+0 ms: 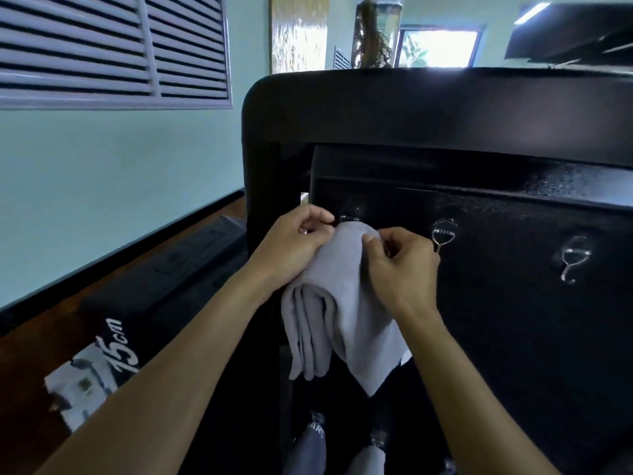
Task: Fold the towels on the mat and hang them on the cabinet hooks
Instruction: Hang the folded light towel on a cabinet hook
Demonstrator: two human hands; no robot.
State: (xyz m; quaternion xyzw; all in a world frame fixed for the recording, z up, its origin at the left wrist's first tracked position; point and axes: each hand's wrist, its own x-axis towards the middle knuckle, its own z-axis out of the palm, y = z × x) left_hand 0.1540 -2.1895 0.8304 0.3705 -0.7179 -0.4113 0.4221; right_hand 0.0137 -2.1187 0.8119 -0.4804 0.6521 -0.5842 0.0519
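A folded grey towel (337,303) hangs in front of the black cabinet (445,132), its top bunched right at the leftmost hook (349,219), which is mostly hidden. My left hand (294,241) pinches the towel's top from the left. My right hand (400,265) pinches it from the right, thumb on the cloth. Two more metal hooks are bare: the middle hook (443,233) just right of my right hand and the far right hook (573,258).
A black mat or box printed "15cm" (144,313) lies on the wooden floor to the left. A pale green wall with a louvred window (113,49) stands behind it. My legs in grey trousers (308,447) show below.
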